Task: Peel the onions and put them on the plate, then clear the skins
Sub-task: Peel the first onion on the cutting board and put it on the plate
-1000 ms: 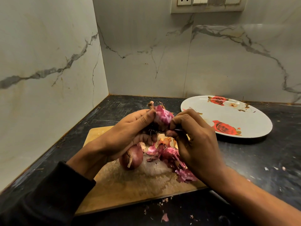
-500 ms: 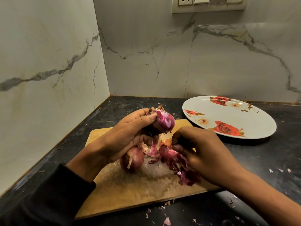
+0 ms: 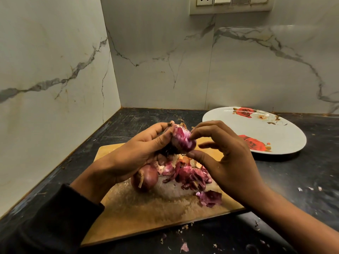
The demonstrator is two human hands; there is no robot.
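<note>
My left hand (image 3: 139,154) grips a partly peeled purple onion (image 3: 183,141) above the wooden cutting board (image 3: 146,213). My right hand (image 3: 225,158) pinches the onion's right side between thumb and forefinger. An unpeeled red onion (image 3: 145,178) lies on the board under my left hand. A heap of purple skins (image 3: 192,177) lies on the board beside it. The white plate with red roses (image 3: 260,132) sits to the right on the counter and holds no onions.
The board lies on a dark counter (image 3: 293,180) in a corner of marble walls. Small skin scraps (image 3: 184,246) are scattered on the counter in front of the board and to the right. A switch panel (image 3: 231,4) is on the back wall.
My right hand dropped a strip of skin onto the heap, then rose back to the onion and pinches it again. My left hand kept holding the onion and turned it slightly.
</note>
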